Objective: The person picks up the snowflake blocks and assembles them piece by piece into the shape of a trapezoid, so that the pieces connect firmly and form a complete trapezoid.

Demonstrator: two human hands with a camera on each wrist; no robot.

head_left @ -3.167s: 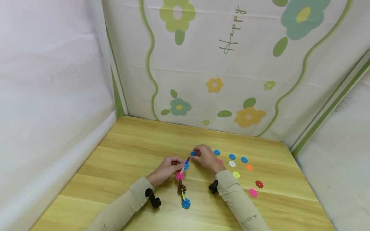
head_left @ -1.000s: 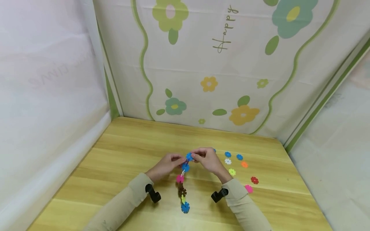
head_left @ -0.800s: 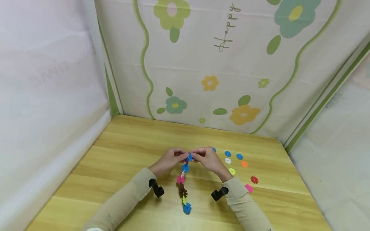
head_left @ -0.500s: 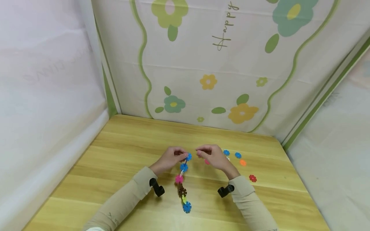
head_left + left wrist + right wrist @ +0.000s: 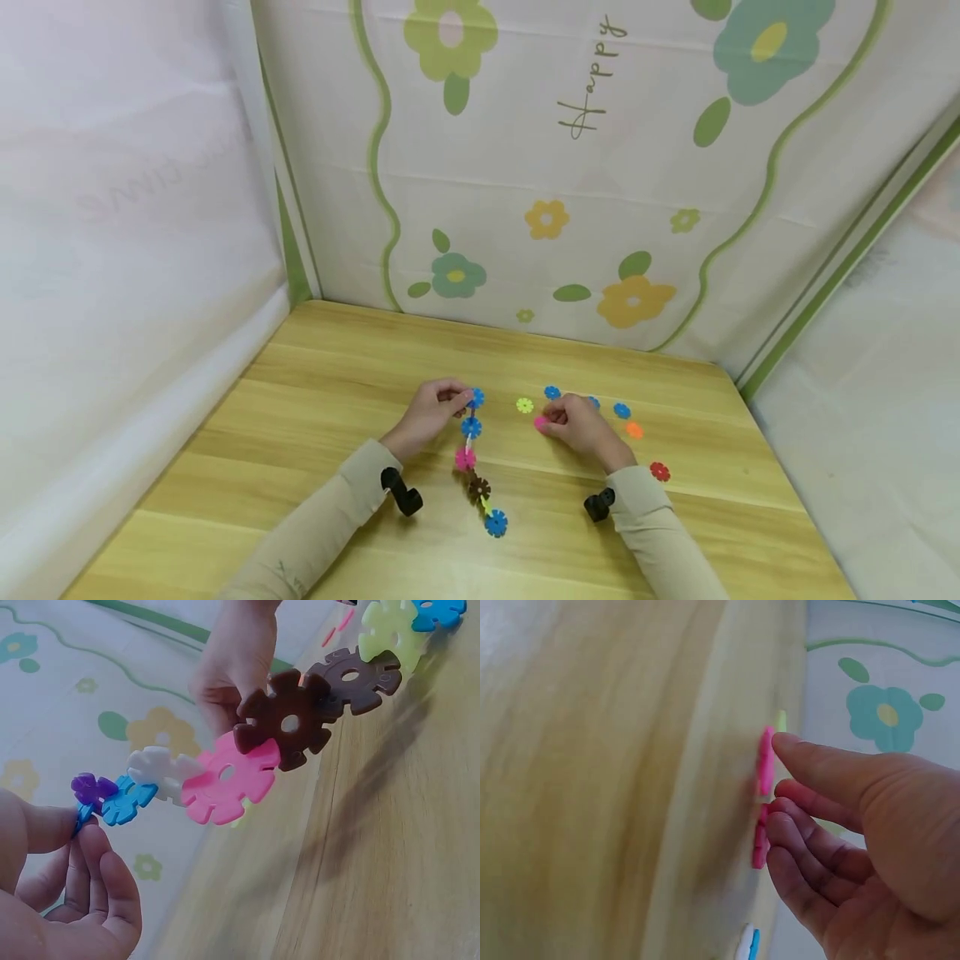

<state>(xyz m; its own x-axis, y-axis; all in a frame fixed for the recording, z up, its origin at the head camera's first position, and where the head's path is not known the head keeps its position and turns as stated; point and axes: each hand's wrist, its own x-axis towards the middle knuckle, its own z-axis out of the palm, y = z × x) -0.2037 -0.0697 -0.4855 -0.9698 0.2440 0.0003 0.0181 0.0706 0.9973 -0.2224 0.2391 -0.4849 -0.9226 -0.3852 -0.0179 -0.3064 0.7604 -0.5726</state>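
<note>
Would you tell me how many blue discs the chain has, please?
3: one blue disc pinched by the left hand, a second disc past the purple disc, a third disc at the free end.

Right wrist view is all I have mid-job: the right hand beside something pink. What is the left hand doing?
Observer: The left hand pinches a blue piece at one end of a chain of linked pieces.
Operator: What is at the chain's other end?
Observer: Another blue piece, in the head view.
Operator: Anything orange lying about?
Observer: Yes, an orange piece lies on the table, to the right of the right hand.
</note>
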